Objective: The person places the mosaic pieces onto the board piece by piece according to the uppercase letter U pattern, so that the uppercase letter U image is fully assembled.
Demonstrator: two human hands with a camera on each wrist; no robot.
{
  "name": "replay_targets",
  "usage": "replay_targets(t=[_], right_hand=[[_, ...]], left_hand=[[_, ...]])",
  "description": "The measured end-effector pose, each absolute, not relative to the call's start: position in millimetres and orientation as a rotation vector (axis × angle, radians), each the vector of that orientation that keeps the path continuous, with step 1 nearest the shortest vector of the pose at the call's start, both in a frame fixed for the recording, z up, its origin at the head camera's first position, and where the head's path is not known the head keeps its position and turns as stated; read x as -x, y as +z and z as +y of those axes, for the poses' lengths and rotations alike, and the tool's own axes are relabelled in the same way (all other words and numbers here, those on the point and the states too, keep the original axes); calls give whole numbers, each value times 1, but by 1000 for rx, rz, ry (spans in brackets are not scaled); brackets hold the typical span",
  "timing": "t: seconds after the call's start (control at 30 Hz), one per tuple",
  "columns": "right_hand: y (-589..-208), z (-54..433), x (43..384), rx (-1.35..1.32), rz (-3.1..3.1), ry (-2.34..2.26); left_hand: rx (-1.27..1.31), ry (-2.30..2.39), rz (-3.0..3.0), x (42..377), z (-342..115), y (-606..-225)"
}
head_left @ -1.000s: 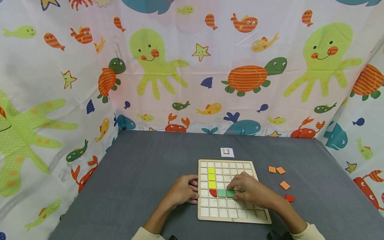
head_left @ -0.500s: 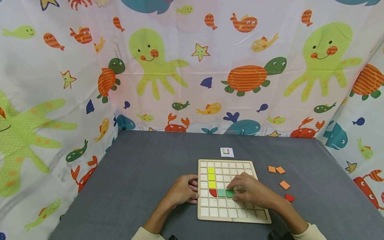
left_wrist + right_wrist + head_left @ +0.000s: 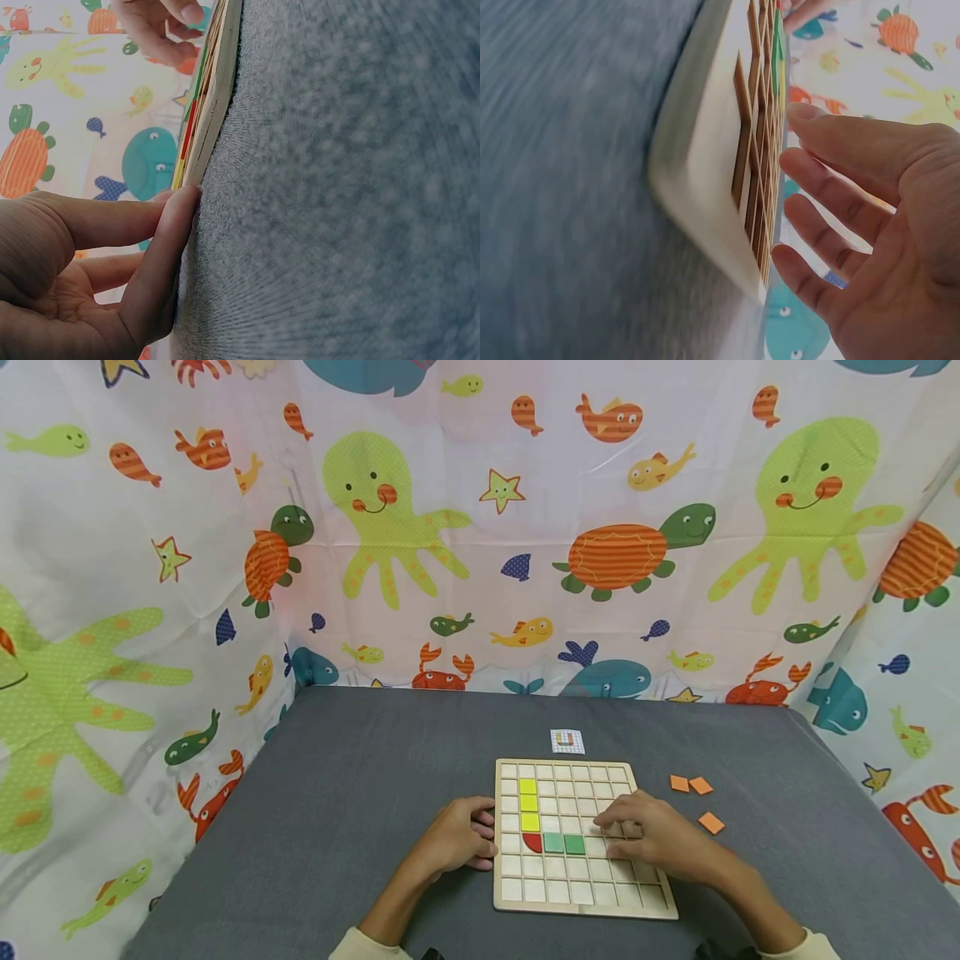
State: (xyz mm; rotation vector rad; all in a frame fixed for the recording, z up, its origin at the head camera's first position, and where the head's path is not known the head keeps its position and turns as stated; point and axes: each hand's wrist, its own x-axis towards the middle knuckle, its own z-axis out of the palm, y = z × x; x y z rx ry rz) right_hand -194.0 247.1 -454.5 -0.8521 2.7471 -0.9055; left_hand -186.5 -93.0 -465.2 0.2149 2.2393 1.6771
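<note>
A wooden grid board point(image 3: 584, 910) lies on the dark grey table. Its grid holds a column of yellow square tiles point(image 3: 529, 803), then a red quarter-round tile point(image 3: 532, 842) with two green square tiles point(image 3: 574, 844) to its right. My left hand point(image 3: 454, 837) rests at the board's left edge, its thumb and a finger touching the side in the left wrist view. Over the right part of the grid is my right hand point(image 3: 660, 839), just right of the green tiles. In the right wrist view its fingers point(image 3: 817, 217) are spread, with nothing between them.
Behind the board lies a small card point(image 3: 567, 741) printed with a coloured U shape on a grid. Loose orange square tiles point(image 3: 711, 823) lie right of the board. A curtain point(image 3: 480, 568) with sea animals hangs around the table point(image 3: 360, 752).
My right hand has let go of the right green tile and moved to the right. That tile stays in the grid. The loose red piece is now hidden by the right arm. My left hand is still.
</note>
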Motion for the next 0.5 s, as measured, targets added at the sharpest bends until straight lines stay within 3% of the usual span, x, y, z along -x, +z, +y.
replay_targets(t=[0.5], right_hand=[[-456,292,185,687,2843,-926]], left_hand=[[-202,1677,2235,186,-93,-465]])
